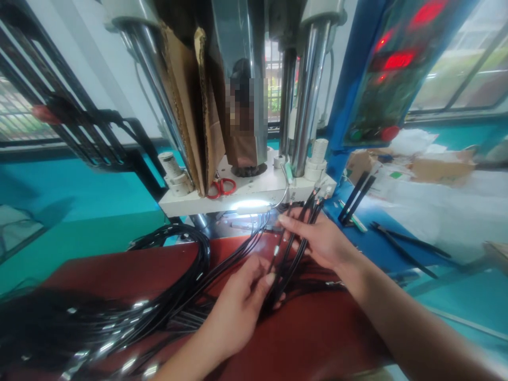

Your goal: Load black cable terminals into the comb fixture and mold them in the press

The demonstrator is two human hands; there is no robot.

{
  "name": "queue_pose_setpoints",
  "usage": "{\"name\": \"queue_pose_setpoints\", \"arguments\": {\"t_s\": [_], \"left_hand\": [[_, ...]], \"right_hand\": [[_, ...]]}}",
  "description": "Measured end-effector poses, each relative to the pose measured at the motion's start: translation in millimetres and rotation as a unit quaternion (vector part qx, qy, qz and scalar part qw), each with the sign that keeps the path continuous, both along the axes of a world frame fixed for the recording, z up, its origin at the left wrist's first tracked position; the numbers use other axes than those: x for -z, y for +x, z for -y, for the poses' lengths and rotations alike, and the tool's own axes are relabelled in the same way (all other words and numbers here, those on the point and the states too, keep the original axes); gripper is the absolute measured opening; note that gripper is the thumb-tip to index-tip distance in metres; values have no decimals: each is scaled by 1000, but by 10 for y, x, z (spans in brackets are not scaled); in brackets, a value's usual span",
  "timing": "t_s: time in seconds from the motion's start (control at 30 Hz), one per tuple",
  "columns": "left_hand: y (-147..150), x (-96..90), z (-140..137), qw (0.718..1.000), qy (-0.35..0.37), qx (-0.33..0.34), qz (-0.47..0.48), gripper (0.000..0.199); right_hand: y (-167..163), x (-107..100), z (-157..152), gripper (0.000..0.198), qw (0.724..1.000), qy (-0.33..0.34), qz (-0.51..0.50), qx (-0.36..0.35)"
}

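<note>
In the head view, black cables point(292, 260) run in a small bunch between my two hands above a red-brown work surface point(317, 338). My left hand point(242, 299) is closed around their lower part, thumb and fingers pinching one cable that has a white band. Higher up, my right hand point(323, 238) grips the same bunch, with the thumb against a single cable. Stripped, copper-coloured ends stick up past the right fingers, close to the press's white plate point(257, 188). A large coil of black cables point(202, 248) lies left of my hands.
Metal columns point(313, 100) and a lit lamp point(252, 208) belong to the press ahead. Red-handled scissors point(221, 188) rest by cardboard point(204, 116) on its plate. At right stand a blue control box point(377, 79) with red displays, black-handled pliers point(405, 248) and white bags point(448, 196).
</note>
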State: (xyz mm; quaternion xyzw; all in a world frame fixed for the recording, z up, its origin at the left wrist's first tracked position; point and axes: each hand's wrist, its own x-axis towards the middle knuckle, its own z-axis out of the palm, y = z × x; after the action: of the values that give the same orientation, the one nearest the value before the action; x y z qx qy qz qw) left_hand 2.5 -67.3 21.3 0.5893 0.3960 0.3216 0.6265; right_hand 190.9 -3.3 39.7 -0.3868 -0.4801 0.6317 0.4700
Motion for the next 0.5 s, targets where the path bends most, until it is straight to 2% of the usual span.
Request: {"name": "queue_pose_setpoints", "arguments": {"t_s": [0.13,0.27,0.4,0.5], "left_hand": [[104,-93,-46,994,-72,-4,80,26],[204,-201,-98,994,-69,7,79,29],[56,-226,-65,982,-174,29,63,31],[-148,-213,24,979,-197,55,18,29]], "right_hand": [[-27,-74,65,25,999,13,3,-43],[-47,-100,107,24,998,4,-13,-69],[-67,-34,93,21,997,-42,-56,-44],[-89,26,84,20,994,-76,-72,-29]]}}
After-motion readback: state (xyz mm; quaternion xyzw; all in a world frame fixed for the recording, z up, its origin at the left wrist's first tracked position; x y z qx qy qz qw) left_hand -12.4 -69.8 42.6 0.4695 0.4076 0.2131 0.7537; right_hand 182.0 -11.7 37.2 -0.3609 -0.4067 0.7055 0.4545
